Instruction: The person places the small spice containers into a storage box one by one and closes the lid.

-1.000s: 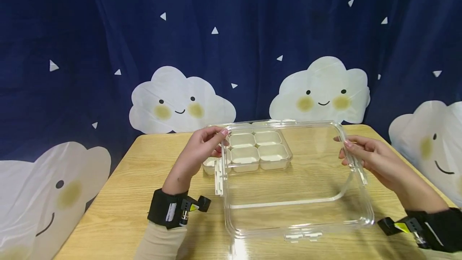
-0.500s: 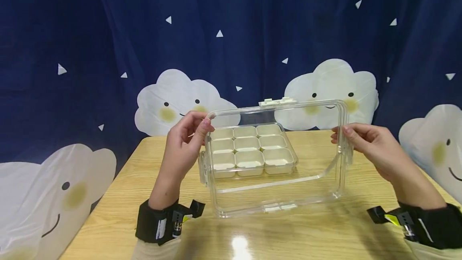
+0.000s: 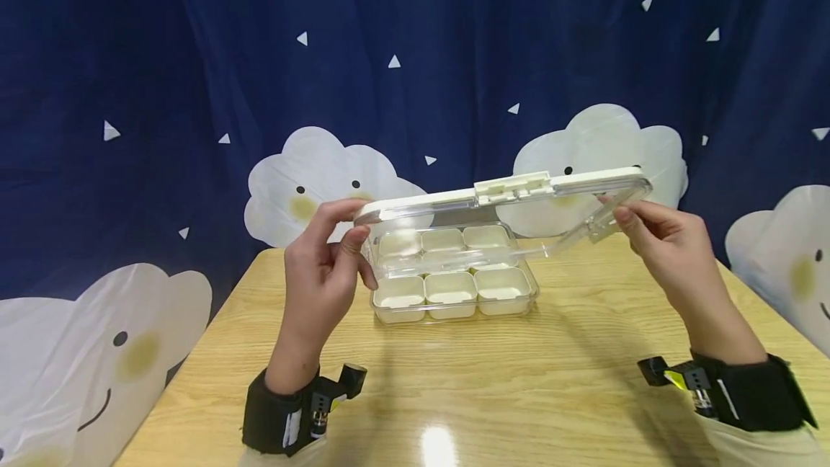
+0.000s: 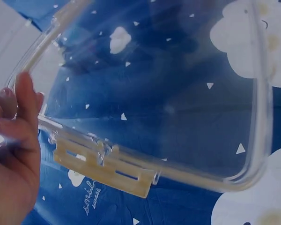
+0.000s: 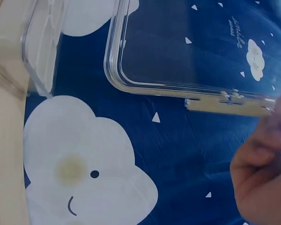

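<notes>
My left hand [image 3: 320, 265] pinches the left end of a clear plastic lid [image 3: 424, 202] with white clips [image 3: 512, 188]. Its right end is between the thumb and fingers of my right hand [image 3: 671, 243]. The lid is raised and tilted, one long edge facing me, and overlaps the far part of a clear box [image 3: 533, 294] behind it. That box stands on the table and bears rows of cream cups [image 3: 450, 295]. In the left wrist view, fingers bend at a lid corner beside a side clip [image 4: 103, 168]. The right wrist view shows another side clip [image 5: 229, 107] near the right hand.
A light wooden table [image 3: 493, 380] lies beneath the box and hands. Behind and beside it hangs a dark blue curtain [image 3: 454, 42] with white clouds and small triangles. Black straps [image 3: 279, 409] with cameras circle both wrists.
Both hands have raised the lid from low in front of the box and tipped it from facing me to nearly edge-on. The box itself stays in place.
</notes>
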